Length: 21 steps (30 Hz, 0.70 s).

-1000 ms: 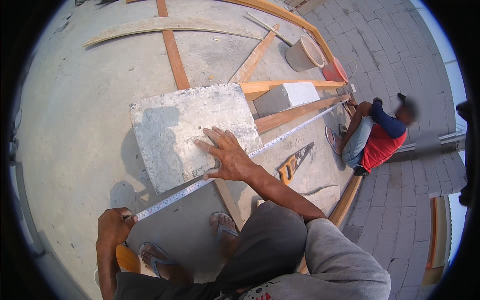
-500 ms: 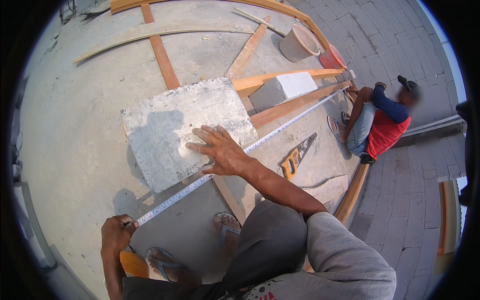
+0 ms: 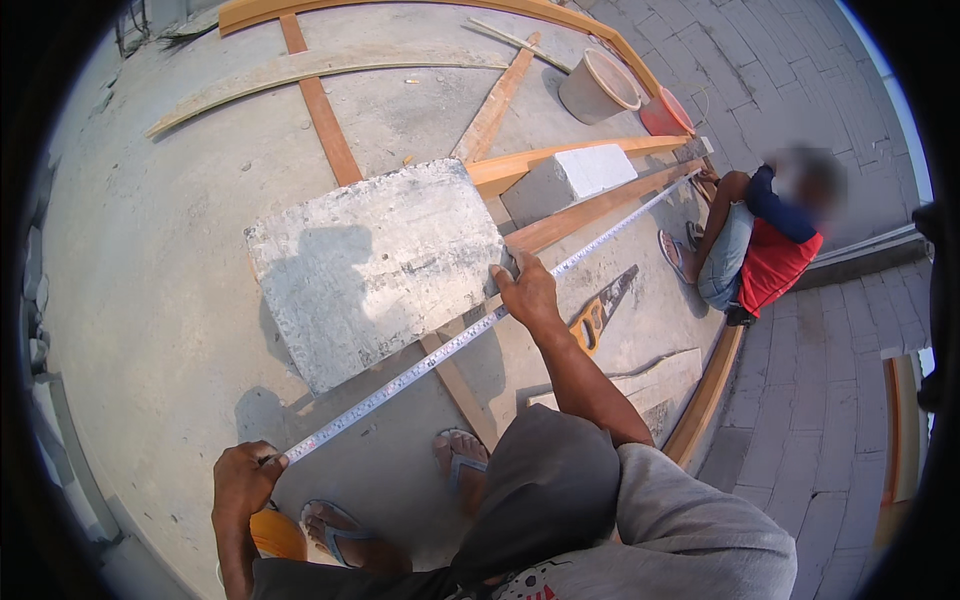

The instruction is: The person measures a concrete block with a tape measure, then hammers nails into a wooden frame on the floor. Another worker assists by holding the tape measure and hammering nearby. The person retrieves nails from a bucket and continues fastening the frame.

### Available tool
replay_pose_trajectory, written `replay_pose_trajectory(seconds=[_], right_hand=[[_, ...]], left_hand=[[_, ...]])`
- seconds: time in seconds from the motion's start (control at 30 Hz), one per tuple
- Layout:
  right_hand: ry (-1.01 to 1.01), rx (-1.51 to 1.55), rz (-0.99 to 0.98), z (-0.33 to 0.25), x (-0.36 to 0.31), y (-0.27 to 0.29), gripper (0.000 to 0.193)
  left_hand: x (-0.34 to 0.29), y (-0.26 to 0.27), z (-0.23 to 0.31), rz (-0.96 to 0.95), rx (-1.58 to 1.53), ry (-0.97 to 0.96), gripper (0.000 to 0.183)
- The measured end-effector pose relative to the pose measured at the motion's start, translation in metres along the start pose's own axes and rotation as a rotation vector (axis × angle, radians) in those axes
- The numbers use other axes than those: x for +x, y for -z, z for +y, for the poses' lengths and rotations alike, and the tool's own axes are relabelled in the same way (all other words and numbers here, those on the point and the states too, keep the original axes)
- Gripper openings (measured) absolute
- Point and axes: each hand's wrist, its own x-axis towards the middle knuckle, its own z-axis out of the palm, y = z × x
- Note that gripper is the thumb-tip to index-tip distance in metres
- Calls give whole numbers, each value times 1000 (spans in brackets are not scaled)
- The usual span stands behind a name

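long, flat white measuring tape [image 3: 400,384] stretched straight from lower left to upper right, rough grey-white rectangular block [image 3: 405,270] lay just beside it, yellow-handled metal handsaw [image 3: 617,290] lay on its other side, left hand [image 3: 245,478] had fingers clamped on the tape, right hand [image 3: 532,293] curled near the block's corner, its grip unclear

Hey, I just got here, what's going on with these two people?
A tape measure is stretched out straight past a big pale block. The person's left hand grips its near end, while the right hand is at the tape by the block's corner; whether it is pinching the tape is unclear. A co-worker crouches by the far end. A saw lies on the floor, in nobody's hand.
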Motion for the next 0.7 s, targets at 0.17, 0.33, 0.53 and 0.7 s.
replay_pose_trajectory(seconds=[0.17, 0.33, 0.53, 0.7], right_hand=[[40, 22, 97, -1, -2, -13, 49], [196, -16, 105, -23, -8, -3, 53], [830, 122, 2, -69, -64, -9, 52], [1012, 210, -362, -90, -81, -24, 42]], left_hand=[[4, -6, -4, 57, -54, -11, 16], [7, -7, -5, 81, -49, 20, 16], [9, -7, -5, 73, -53, 23, 15], [9, -6, -8, 56, -22, -2, 17]])
